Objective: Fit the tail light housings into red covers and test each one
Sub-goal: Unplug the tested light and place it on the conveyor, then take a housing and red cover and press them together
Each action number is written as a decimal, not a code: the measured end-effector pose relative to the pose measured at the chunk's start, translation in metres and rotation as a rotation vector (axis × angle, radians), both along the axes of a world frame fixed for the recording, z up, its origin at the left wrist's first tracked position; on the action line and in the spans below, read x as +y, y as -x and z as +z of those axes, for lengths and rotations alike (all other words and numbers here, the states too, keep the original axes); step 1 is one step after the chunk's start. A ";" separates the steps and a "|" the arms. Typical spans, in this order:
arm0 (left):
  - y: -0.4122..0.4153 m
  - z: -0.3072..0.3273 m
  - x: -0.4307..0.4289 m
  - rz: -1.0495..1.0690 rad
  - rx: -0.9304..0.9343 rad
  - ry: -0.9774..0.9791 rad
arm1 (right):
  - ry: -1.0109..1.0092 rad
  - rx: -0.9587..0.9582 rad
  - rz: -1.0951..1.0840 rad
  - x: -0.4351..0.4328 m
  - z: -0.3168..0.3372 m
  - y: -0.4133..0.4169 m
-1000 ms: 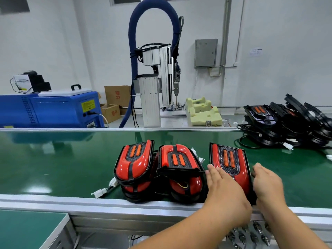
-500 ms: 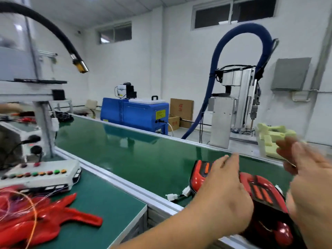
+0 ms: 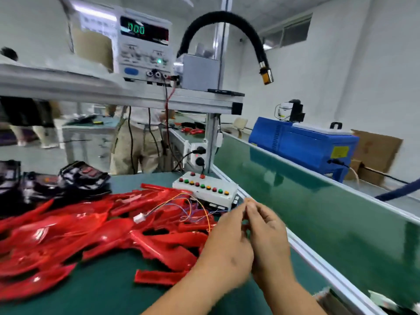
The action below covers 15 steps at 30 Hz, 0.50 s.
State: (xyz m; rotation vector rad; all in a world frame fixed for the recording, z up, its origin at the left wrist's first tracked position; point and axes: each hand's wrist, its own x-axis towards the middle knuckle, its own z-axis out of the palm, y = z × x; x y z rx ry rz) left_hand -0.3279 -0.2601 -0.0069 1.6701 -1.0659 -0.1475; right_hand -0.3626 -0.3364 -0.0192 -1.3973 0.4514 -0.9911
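Conveyor belt [image 3: 318,212] runs along the right, and no fitted unit shows on the part in view. The green worktop [image 3: 109,289] carries a big loose pile of red covers [image 3: 68,235] at left and centre, none with a housing in it as far as the blur allows. Black tail light housings [image 3: 84,176] are stacked at the far left edge, apart from the covers. Power supply [image 3: 143,46] is on the shelf above, display lit. The test box [image 3: 206,189] with coloured buttons sits just beyond the pile, and a loose wire with a white connector [image 3: 139,218] lies on the covers, plugged into nothing visible. Left hand [image 3: 227,248] and right hand [image 3: 270,237] meet fingertip to fingertip before the box. Grip: narrow, fingers curled, and I cannot tell if anything is pinched. Judgement: between units, with plenty of stock left to fit and test.
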 end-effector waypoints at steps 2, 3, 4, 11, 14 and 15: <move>-0.021 -0.009 0.020 0.055 0.022 0.002 | 0.029 0.048 0.064 0.016 -0.011 -0.027; -0.031 -0.014 0.030 0.079 0.031 -0.002 | 0.043 0.062 0.091 0.024 -0.016 -0.040; -0.041 -0.019 0.040 0.109 0.035 -0.007 | 0.067 0.076 0.116 0.033 -0.021 -0.053; -0.096 -0.047 0.108 0.329 -0.017 -0.024 | 0.284 0.250 0.259 0.092 -0.034 -0.117; -0.108 -0.055 0.127 0.407 0.002 -0.039 | 0.320 0.309 0.313 0.109 -0.041 -0.132; -0.111 -0.057 0.131 0.424 -0.012 -0.023 | 0.344 0.315 0.314 0.112 -0.043 -0.136</move>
